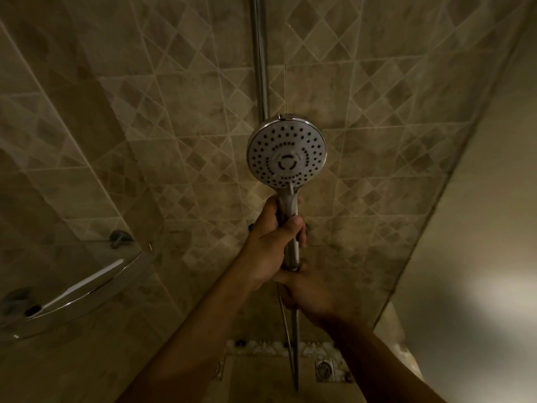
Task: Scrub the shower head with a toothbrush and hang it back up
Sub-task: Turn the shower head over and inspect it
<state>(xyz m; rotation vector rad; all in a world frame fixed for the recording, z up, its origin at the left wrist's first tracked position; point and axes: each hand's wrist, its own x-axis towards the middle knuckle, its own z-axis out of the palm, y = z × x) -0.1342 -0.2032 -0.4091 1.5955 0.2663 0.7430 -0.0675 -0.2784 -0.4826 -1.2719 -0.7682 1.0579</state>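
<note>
The chrome shower head (286, 154) stands upright in the middle of the view, its white round face with dark nozzles turned toward me. My left hand (270, 237) is wrapped around the upper part of its handle. My right hand (308, 292) grips the bottom end of the handle, where the metal hose (293, 353) hangs straight down. The head sits in front of the vertical chrome rail (260, 53) on the tiled wall; the holder is hidden behind the head and hands. No toothbrush is in view.
A curved glass corner shelf (72, 298) with chrome rim and brackets juts out at the lower left. A square floor drain (325, 369) lies below. A plain wall or door panel (479, 228) closes the right side.
</note>
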